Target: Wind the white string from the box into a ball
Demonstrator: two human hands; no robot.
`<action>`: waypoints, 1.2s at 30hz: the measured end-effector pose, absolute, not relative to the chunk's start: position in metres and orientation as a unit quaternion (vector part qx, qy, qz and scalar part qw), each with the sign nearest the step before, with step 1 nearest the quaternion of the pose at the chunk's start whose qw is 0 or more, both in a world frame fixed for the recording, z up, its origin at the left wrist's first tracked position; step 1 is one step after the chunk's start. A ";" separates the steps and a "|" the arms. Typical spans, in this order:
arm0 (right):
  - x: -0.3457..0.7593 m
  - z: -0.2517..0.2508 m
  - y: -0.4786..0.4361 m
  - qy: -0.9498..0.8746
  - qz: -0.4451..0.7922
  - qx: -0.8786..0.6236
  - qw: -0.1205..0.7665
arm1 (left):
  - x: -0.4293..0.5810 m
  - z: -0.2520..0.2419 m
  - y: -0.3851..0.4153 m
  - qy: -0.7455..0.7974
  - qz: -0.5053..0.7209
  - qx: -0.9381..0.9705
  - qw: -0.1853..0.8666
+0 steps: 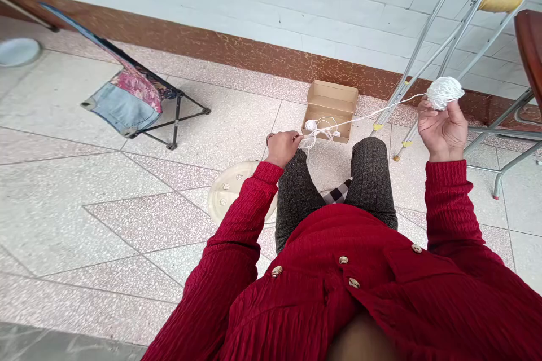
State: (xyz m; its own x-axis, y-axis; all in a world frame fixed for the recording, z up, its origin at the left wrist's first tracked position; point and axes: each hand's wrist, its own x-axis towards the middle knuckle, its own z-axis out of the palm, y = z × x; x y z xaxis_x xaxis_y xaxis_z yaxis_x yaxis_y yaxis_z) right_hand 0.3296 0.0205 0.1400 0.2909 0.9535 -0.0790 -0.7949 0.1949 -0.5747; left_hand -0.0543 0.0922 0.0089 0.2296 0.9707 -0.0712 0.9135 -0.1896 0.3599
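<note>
My right hand [442, 128] is raised at the right, its fingers closed round the underside of a white ball of yarn [445, 93]. From that ball a strand of yarn [372, 117] stretches left to my left hand [283, 148], which pinches it above my knee. Loose loops of yarn [312, 140] hang beside the left fingertips. Beyond my knees an open cardboard box [332, 95] sits on the floor, with a smaller white yarn ball [310, 124] inside and tangled strands over its front.
A folding stool with a fabric seat [131, 104] stands at the left. Metal crutches [436, 39] lean on the tiled wall at the right, near a metal-legged chair [503, 152]. A round cream lid-like disc [228, 189] is by my left leg. A pale basin [19, 52] lies far left.
</note>
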 end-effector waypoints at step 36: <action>0.247 0.251 0.008 -0.423 0.573 -0.350 0.609 | 0.104 -0.016 0.139 0.382 0.144 0.828 0.385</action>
